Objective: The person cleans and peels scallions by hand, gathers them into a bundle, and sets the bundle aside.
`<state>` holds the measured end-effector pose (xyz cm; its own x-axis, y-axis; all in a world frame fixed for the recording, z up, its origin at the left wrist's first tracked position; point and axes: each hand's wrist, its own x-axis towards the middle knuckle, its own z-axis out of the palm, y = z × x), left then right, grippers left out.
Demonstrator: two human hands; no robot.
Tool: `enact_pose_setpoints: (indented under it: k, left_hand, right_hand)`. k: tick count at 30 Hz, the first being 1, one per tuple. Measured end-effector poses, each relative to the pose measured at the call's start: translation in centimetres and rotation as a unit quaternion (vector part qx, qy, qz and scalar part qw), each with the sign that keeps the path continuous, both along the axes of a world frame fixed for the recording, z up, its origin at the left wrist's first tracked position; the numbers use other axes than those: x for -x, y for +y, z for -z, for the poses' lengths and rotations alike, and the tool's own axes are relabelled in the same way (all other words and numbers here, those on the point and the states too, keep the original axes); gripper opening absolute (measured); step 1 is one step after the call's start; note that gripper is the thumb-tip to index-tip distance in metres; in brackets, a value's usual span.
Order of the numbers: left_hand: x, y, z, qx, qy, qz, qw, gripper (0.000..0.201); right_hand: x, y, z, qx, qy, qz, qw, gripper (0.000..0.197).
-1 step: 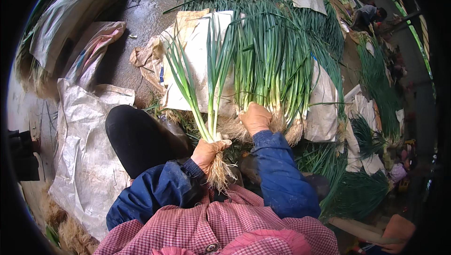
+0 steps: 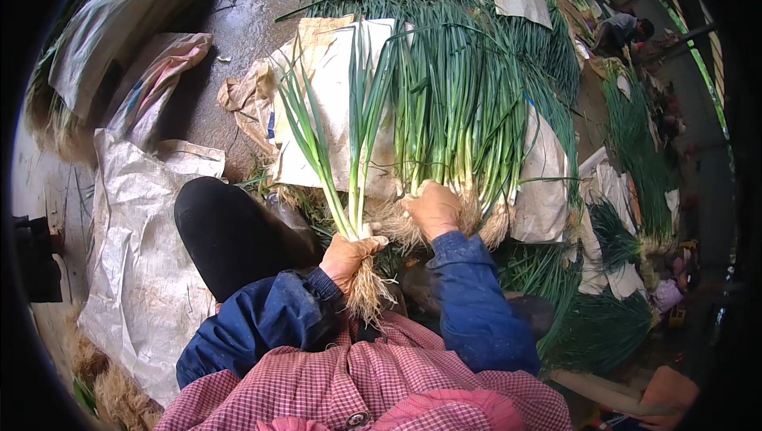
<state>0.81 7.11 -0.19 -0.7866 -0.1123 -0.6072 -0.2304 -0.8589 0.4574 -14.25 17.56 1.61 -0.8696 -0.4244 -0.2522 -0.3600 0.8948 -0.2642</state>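
Stalks (image 2: pixel 360 197) fan from the left hand (image 2: pixel 343 259), which clasps them just above the roots (image 2: pixel 367 294), likely sparing the leaves (image 2: pixel 319 159). The right hand (image 2: pixel 434 209) curls, hold unclear, against the pile (image 2: pixel 456 113), laid on a sack (image 2: pixel 333 98) roots-inward, seemingly for easy reach.

Looks like some sort of produce-handling area: long green onions (image 2: pixel 452 105) piled up in heaps all over, pale woven sacks (image 2: pixel 147 272) spread around, a grey floor (image 2: pixel 250 30) with a wet shine (kinda grubby, tbh), plus another person (image 2: pixel 621 32) over at far right.
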Motion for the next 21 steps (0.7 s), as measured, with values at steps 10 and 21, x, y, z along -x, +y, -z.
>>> enact_pose_setpoints:
  k: [10,21]
  left_hand:
    - [0.3,1.2,-0.5,-0.024,-0.016,0.089,0.996,0.024]
    - [-1.2,0.6,-2.9,-0.352,0.092,0.051,0.93,0.029]
  right_hand:
    - [-1.6,1.1,4.9,0.4,-0.308,0.101,0.857,0.026]
    - [-8.4,7.5,-7.2,0.816,-0.257,0.254,0.451,0.017]
